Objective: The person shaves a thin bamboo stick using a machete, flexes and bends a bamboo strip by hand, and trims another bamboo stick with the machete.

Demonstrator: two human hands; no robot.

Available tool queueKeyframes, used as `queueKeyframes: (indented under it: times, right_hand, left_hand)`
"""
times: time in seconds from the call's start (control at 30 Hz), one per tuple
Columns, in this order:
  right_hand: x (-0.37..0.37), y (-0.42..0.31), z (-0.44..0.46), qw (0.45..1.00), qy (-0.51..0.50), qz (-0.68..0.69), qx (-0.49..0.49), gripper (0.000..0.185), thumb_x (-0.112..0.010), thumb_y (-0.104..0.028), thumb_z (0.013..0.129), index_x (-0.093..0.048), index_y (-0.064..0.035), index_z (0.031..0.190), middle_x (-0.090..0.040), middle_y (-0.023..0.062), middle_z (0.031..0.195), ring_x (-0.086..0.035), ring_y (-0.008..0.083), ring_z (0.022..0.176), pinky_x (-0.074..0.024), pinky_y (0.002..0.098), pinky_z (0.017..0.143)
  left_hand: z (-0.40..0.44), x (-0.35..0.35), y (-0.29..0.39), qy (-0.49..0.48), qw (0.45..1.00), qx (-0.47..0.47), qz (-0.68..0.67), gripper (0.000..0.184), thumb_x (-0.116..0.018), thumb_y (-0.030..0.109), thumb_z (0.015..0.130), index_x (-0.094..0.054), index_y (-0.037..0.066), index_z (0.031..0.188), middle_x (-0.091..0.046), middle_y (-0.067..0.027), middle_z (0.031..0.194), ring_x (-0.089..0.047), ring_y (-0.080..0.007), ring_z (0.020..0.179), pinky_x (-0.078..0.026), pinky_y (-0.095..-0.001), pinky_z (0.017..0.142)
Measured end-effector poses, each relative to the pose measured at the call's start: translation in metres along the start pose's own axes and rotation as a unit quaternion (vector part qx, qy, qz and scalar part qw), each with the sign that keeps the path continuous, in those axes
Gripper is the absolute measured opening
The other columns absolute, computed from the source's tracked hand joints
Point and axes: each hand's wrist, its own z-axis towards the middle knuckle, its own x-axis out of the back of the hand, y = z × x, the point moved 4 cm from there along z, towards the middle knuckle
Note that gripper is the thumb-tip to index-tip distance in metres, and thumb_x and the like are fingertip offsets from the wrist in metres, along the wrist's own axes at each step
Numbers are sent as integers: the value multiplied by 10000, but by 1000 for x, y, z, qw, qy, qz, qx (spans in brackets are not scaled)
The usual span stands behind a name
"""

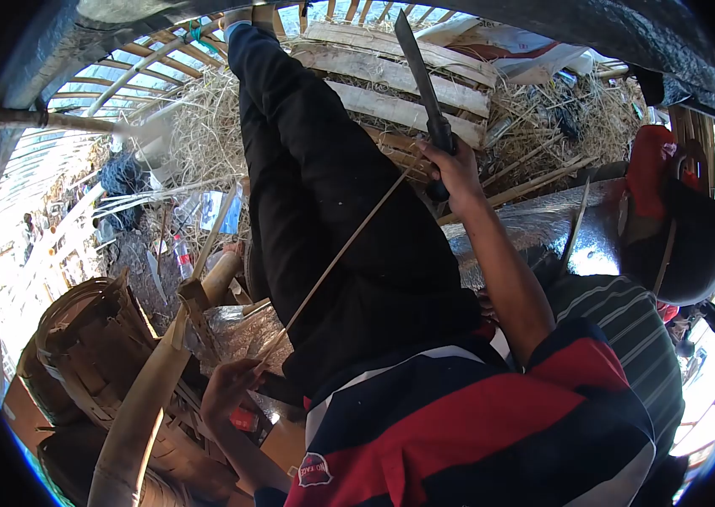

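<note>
My right hand [457, 173] is closed round the black handle of a long knife [422, 72], its dark blade pointing up and away from me. A thin bamboo strip [347, 245] runs slantwise across my dark trousers. Its upper end meets the fingers of my right hand beside the handle; whether they pinch it I cannot make out. Low on the left, my left hand [231, 390] is closed, with the strip's lower end between thumb and fingers. The blade stands apart from the strip.
A large woven basket [91, 338] and a thick split bamboo pole [142, 406] are at my left. Pale wooden slats [391, 72] lie over straw [543, 118] ahead. A plastic bottle [182, 256] stands at left. At right are a striped cushion-like bundle [628, 338] and a red cloth [649, 169].
</note>
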Motion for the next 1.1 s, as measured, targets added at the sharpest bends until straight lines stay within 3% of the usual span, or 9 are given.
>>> queueKeyframes:
  times: [0.17, 0.3, 0.37, 0.5, 0.6, 0.67, 0.77, 0.83, 1.1]
  right_hand:
    - [-7, -20, -22, 1000, -20, 19, 9, 237, -757, -147, 821, -544, -50, 857, -516, -8, 704, -449, 52, 536, -372, 227, 468]
    - [-20, -33, -39, 996, -56, 57, 31, 237, -752, -140, 835, -541, -44, 884, -542, 9, 709, -442, 53, 521, -371, 225, 460]
    - [-27, -42, -50, 995, -69, 64, 39, 237, -749, -142, 843, -549, -36, 913, -567, 23, 725, -443, 52, 522, -373, 225, 461]
    - [-29, -59, -79, 990, -116, -8, 74, 289, -737, -161, 865, -564, -14, 1045, -634, 60, 782, -484, 55, 530, -398, 235, 463]
    - [-24, -63, -99, 968, -127, -118, 181, 319, -736, -181, 864, -566, -13, 1076, -638, 54, 783, -516, 65, 543, -426, 255, 492]
    - [-20, -70, -111, 939, -118, -192, 259, 317, -735, -191, 862, -568, -16, 1066, -629, 44, 775, -526, 69, 550, -440, 265, 519]
    - [-27, -85, -127, 860, -174, -265, 399, 406, -814, -282, 780, -603, -42, 1030, -621, 42, 746, -545, 112, 531, -464, 302, 534]
    - [-38, -88, -138, 728, -177, -411, 519, 428, -833, -359, 744, -625, -64, 974, -625, 32, 667, -606, 146, 508, -471, 278, 484]
    - [-46, -93, -137, 672, -220, -434, 558, 499, -809, -489, 723, -636, -64, 920, -586, -5, 578, -567, 147, 437, -469, 280, 455]
  left_hand:
    - [19, -31, 50, 23, 989, -141, 41, 343, -644, 283, 943, -653, -8, 1125, -653, -44, 746, -612, -144, 676, -488, -297, 643]
    - [44, -83, 163, 81, 926, -311, 198, 186, -583, 194, 961, -584, 21, 1029, -651, -222, 826, -657, -386, 787, -495, -433, 654]
    - [53, -109, 194, 123, 892, -408, 153, 142, -553, 150, 970, -546, 22, 1033, -655, -227, 855, -633, -421, 817, -491, -458, 646]
    - [62, -121, 212, 114, 899, -407, 111, 116, -545, 125, 969, -523, 17, 1003, -648, -223, 856, -625, -426, 804, -485, -452, 627]
    - [66, -111, 202, 121, 904, -400, 86, 141, -517, 152, 995, -509, 18, 951, -606, -156, 699, -606, -347, 591, -442, -396, 538]
    - [73, -107, 187, -31, 958, -265, -105, 202, -484, 210, 1027, -500, 47, 907, -452, -7, 602, -412, -134, 447, -328, -290, 449]
    - [51, -102, 204, -134, 940, -169, -263, 251, -452, 266, 1046, -501, 80, 885, -344, 81, 639, -259, -13, 511, -216, -209, 439]
    - [44, -101, 207, -151, 933, -161, -286, 249, -457, 272, 1044, -507, 84, 888, -353, 78, 640, -267, -9, 505, -203, -201, 437]
    - [43, -109, 190, -91, 946, -136, -278, 204, -482, 207, 1029, -569, 40, 949, -390, 52, 629, -322, -35, 515, -259, -227, 453]
